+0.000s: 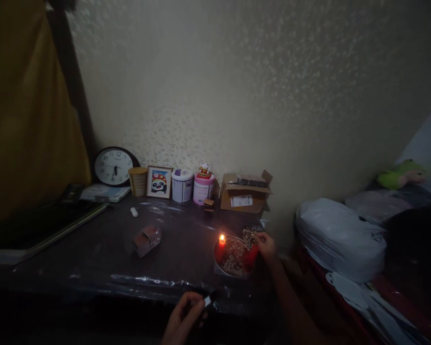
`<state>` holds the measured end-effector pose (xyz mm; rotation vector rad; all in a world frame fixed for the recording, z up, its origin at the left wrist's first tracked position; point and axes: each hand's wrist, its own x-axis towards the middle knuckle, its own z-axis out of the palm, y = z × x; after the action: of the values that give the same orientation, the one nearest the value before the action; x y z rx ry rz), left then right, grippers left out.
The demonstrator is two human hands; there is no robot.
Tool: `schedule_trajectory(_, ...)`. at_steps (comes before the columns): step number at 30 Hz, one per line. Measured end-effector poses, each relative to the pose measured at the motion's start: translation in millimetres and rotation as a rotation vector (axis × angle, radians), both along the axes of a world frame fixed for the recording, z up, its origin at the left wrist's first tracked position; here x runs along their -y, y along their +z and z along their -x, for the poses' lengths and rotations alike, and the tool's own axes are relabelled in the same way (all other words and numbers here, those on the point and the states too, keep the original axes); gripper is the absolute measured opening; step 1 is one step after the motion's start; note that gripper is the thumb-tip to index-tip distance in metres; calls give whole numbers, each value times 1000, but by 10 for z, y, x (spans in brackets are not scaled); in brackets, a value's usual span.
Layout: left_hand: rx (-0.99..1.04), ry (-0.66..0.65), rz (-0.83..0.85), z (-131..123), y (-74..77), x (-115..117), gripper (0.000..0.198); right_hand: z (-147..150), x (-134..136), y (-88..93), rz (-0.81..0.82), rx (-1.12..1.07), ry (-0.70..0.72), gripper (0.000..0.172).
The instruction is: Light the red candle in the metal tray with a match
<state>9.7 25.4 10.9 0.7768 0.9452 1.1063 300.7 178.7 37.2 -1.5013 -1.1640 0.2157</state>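
At the front edge of the table, my left hand (184, 317) pinches a small pale, flat-sided object (207, 301) between thumb and fingers. Farther right, the fingers of my right hand (266, 245) are pinched together at the edge of a small round dish of thin sticks (250, 233). What they hold, if anything, is too dark to make out. A lit red candle (221, 251) stands at the left side of a round tray (233, 275) that is strewn with small pale bits. A second red shape (250, 256), unlit, is at the tray's right side, just below my right hand.
A plastic-wrapped bundle (146, 240) and a small white item (134, 212) lie on the dark table. Along the wall stand a clock (114, 166), a picture frame (159, 182), two tubs and an open cardboard box (244, 196). White bags (341, 237) are piled at right.
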Motion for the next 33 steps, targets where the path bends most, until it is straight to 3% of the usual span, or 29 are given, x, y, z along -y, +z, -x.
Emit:
schedule_trajectory(6, 4, -1, 7, -9, -67, -43, 36, 63, -187, -32, 38, 84, 77, 22)
schedule_trajectory(10, -2, 14, 11, -8, -59, -40, 36, 41, -63, 75, -8, 84, 2, 27)
schedule_trajectory(15, -24, -22, -39, 19, 17, 7, 36, -21, 620, 329, -84, 8, -177, 37)
schedule_trajectory(17, -46, -45, -67, 21, 37, 31, 36, 145, 983, 391, -100, 8, -144, 36)
schedule_trajectory(19, -71, -49, -100, 17, 24, 47, 35, 466, 1312, 386, -71, 47, -6, 29)
schedule_trajectory(22, -108, -48, -135, 25, -58, 49, 33, 1077, 1645, 241, -45, 120, 253, 18)
schedule_trajectory(25, -160, -78, -175, 65, -154, 39, 30, 1527, 1777, -21, -84, 178, 449, 10)
schedule_trajectory(29, -247, -85, -231, 108, -183, 46, 27, 1665, 1800, -355, -121, 161, 448, 16)
schedule_trajectory(33, -289, -81, -253, 97, -143, 62, 27, 1588, 1785, -491, -131, 169, 462, 20)
